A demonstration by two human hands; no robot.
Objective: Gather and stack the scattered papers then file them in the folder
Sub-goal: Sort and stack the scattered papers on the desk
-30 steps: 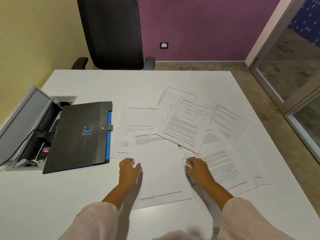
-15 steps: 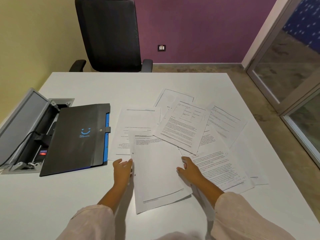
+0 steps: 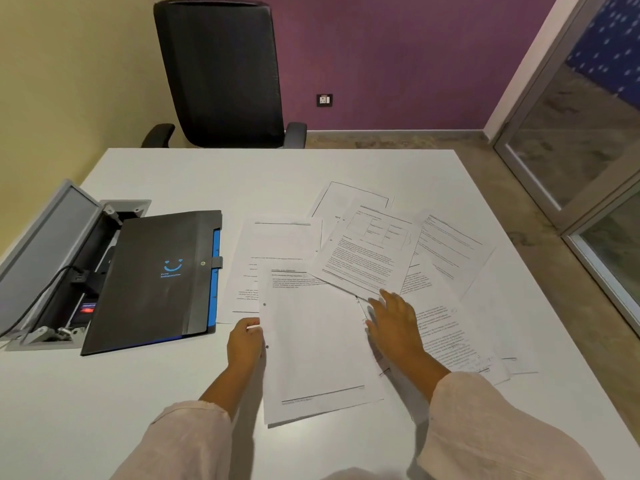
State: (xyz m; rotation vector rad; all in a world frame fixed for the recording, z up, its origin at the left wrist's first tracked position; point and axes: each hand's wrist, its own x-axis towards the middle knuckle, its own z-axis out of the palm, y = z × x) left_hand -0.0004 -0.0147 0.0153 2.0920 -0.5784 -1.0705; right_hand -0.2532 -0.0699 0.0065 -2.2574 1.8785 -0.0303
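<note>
Several printed white papers lie scattered and overlapping across the middle and right of the white table (image 3: 173, 393). The nearest sheet (image 3: 311, 348) lies in front of me, its near end lifted a little off the table. My left hand (image 3: 244, 342) pinches that sheet's left edge. My right hand (image 3: 393, 323) rests with straight fingers on the papers to the right, its fingertips at the lower edge of a sheet with a table diagram (image 3: 363, 254). A closed black folder (image 3: 152, 282) with a blue smile logo and blue edge lies to the left.
An open floor-box style cable hatch (image 3: 62, 271) with plugs and a cord sits at the table's left edge, partly under the folder. A black office chair (image 3: 221, 74) stands behind the far edge. A glass door (image 3: 588, 133) is at the right.
My left hand took hold of the near sheet's left edge and its near end lifted. My right hand slid forward and right, off that sheet, toward the diagram sheet.
</note>
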